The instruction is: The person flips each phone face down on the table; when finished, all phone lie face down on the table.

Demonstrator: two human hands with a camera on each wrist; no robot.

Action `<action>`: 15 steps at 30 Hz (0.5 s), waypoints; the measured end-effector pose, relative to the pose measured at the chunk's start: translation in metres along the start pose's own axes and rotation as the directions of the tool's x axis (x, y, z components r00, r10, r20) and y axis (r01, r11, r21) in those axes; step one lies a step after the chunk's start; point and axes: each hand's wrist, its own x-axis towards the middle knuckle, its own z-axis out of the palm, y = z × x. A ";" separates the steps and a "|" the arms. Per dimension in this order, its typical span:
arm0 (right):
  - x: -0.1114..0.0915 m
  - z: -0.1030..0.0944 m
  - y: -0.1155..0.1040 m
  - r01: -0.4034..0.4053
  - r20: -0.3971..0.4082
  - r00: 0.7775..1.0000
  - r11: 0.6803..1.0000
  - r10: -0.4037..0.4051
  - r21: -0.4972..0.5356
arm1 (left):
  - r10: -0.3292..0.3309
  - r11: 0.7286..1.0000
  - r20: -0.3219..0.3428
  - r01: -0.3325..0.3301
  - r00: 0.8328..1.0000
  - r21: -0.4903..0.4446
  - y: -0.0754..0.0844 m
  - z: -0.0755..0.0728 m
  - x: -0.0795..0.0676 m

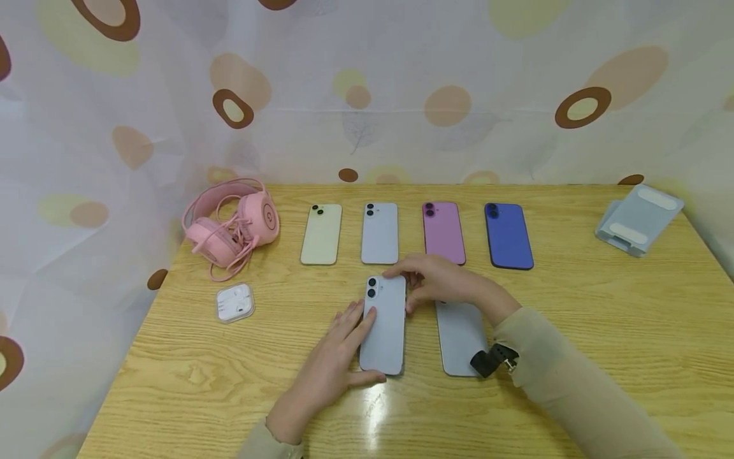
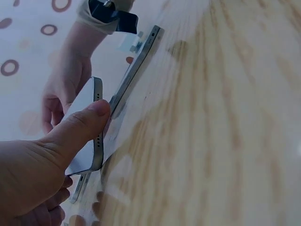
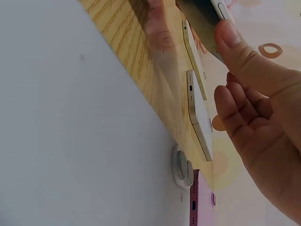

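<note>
Both hands (image 1: 329,360) (image 1: 438,279) close together, left thumb (image 1: 367,378) spread

Head cam looks dn at table (image 1: 585,306); wrist cams close-up.

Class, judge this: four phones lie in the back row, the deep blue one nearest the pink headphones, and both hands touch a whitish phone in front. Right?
No: the head view shows the pale yellow phone nearest the pink headphones; the deep blue phone is at the row's other end. The left hand and right hand do touch the whitish phone.
</note>
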 end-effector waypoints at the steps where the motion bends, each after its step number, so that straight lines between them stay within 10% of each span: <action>1: 0.000 0.000 -0.001 0.007 -0.008 1.000 1.000 -0.007 -0.005 | 0.001 1.000 0.001 -0.001 1.000 -0.004 0.000 0.000 0.000; 15: 0.004 0.001 -0.008 0.082 -0.068 0.994 0.996 -0.084 -0.026 | 0.100 0.993 -0.063 -0.095 0.993 0.068 -0.002 -0.006 0.002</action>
